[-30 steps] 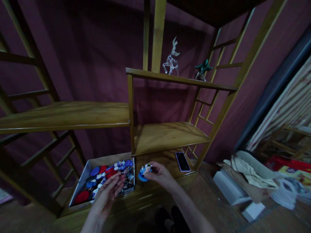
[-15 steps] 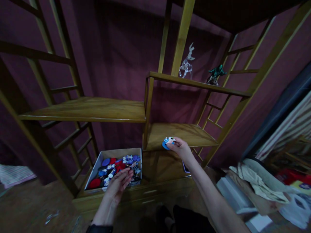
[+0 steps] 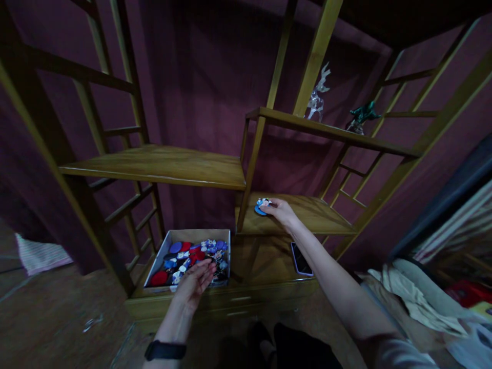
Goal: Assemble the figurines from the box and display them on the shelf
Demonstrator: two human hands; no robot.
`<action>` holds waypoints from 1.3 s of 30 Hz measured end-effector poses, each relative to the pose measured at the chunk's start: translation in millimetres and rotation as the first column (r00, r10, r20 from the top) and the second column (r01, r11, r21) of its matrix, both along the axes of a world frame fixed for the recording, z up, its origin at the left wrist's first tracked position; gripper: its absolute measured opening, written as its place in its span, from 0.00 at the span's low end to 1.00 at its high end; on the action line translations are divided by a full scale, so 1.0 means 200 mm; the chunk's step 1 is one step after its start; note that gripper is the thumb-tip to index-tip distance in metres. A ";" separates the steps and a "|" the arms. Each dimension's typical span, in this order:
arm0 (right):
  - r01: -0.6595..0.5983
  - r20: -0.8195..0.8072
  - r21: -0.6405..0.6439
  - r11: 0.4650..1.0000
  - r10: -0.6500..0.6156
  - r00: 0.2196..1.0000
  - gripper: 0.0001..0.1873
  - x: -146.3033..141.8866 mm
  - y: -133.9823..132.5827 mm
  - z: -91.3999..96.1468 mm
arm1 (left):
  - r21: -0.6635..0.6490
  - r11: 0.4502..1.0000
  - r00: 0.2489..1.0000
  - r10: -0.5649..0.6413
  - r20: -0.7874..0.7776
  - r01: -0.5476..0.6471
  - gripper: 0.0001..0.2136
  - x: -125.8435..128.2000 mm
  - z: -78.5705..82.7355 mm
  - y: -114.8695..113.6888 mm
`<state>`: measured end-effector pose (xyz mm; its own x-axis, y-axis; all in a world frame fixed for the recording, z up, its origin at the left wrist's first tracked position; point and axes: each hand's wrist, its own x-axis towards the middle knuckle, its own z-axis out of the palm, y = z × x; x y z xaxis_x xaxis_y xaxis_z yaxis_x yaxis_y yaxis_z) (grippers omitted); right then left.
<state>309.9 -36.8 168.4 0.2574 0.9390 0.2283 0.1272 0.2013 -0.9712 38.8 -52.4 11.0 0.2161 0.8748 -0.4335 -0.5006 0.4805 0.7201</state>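
Between the fingers of my right hand (image 3: 282, 212) is a small figurine (image 3: 263, 206), white and pink on top with a round blue base. It is at the left part of the middle shelf board (image 3: 307, 215); whether the base touches the wood I cannot tell. My left hand (image 3: 195, 282) is palm up with loosely bent fingers at the front edge of a shallow cardboard box (image 3: 152, 266), and I see nothing held in it. Inside the box lie several figurines (image 3: 209, 246) with white, blue and black parts, among red (image 3: 159, 278) and purple round bases.
A phone (image 3: 302, 259) lies on the low wooden ledge right of the box. Above, a clear deer figure (image 3: 315, 105) and a dark green ornament (image 3: 361, 117) stand on the upper shelf. Wooden posts (image 3: 251, 174) divide the shelving. Cloths and bags (image 3: 415, 297) are piled at the right.
My right hand has carried the figurine slightly up and in over the shelf board. The view has shifted, showing more of the phone. My left hand stays by the box.
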 end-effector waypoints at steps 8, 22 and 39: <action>-0.017 0.042 -0.007 1.000 0.017 0.999 0.18 -0.02 0.24 0.00 | -0.002 1.000 1.000 0.005 0.013 -0.005 0.10 0.00 -0.01 0.01; -0.071 0.156 -0.038 0.997 0.076 0.985 0.15 -0.01 0.32 -0.07 | 0.006 1.000 1.000 0.000 -0.001 0.000 0.10 -0.01 0.00 0.02; -0.101 0.245 -0.062 0.993 0.113 0.963 0.16 0.02 0.33 -0.08 | -0.017 0.999 0.999 0.045 0.001 -0.045 0.09 -0.02 0.04 0.04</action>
<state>314.7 29.8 152.4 0.0961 0.9695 0.2253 0.3453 0.1798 -0.9211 35.6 -44.4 19.7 0.1773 0.8760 -0.4485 -0.5229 0.4699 0.7111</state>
